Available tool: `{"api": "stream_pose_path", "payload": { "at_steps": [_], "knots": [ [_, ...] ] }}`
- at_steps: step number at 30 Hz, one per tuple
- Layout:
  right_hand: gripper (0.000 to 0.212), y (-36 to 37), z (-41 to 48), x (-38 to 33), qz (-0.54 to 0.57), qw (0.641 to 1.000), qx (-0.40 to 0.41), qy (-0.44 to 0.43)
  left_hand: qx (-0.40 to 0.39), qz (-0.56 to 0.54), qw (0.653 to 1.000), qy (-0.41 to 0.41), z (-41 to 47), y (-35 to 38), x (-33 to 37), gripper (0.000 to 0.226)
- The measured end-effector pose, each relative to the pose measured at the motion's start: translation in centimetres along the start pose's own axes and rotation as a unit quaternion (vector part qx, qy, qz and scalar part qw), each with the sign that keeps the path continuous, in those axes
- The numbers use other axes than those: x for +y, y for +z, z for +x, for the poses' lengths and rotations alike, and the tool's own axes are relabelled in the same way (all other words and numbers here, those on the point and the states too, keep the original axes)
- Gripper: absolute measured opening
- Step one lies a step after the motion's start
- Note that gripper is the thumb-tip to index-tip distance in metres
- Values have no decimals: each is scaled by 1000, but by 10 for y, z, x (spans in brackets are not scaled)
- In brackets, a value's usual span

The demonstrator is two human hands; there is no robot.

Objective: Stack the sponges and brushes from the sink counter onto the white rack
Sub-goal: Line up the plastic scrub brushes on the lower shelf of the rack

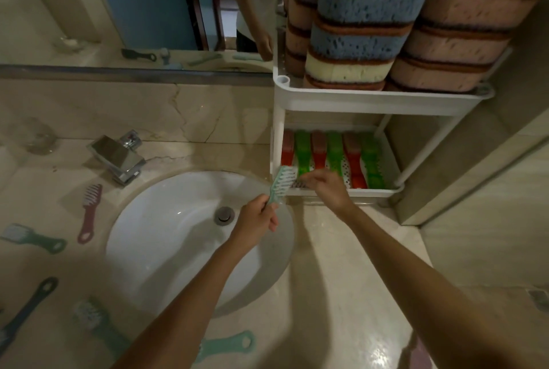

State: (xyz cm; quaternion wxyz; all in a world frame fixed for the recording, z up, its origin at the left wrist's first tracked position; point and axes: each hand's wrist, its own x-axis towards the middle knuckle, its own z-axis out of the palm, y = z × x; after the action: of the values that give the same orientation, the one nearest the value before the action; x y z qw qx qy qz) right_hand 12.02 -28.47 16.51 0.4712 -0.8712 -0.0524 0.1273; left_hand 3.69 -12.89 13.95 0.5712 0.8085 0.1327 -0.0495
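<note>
Marble counter (341, 264) | left hand (257, 220) grips bristly teal brush (280, 183) | right hand (326, 187) unclear

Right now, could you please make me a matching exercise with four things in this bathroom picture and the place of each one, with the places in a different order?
Things:
1. mint-green plastic brush
2. dark red plastic brush
3. stacked blue and pink sponges
4. red and green translucent brushes

Places:
A. top shelf of the white plastic rack
B. lower shelf of the rack
C. held in the left hand
D. lying on the marble counter, left of the white round sink

Pairs: 1-C, 2-D, 3-A, 4-B
</note>
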Motion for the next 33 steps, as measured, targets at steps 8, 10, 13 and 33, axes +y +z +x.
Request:
{"api": "stream_pose_path", "payload": {
  "at_steps": [8, 10, 13, 33],
  "knots": [
    [13, -2, 0, -15, 254, 965, 2, 69, -97, 16, 995, -4, 20, 29, 41, 22],
    [17, -11, 15, -17, 241, 967, 25, 72, -100, 61, 993, 22, 24, 31, 46, 24],
    [31, -20, 42, -17, 55, 998, 28, 16, -53, 227, 969, 85, 29, 28, 44, 26],
    [30, 27, 74, 6, -163, 978, -98, -86, -74, 448, 876, 163, 45, 17, 18, 41]
  ]
}}
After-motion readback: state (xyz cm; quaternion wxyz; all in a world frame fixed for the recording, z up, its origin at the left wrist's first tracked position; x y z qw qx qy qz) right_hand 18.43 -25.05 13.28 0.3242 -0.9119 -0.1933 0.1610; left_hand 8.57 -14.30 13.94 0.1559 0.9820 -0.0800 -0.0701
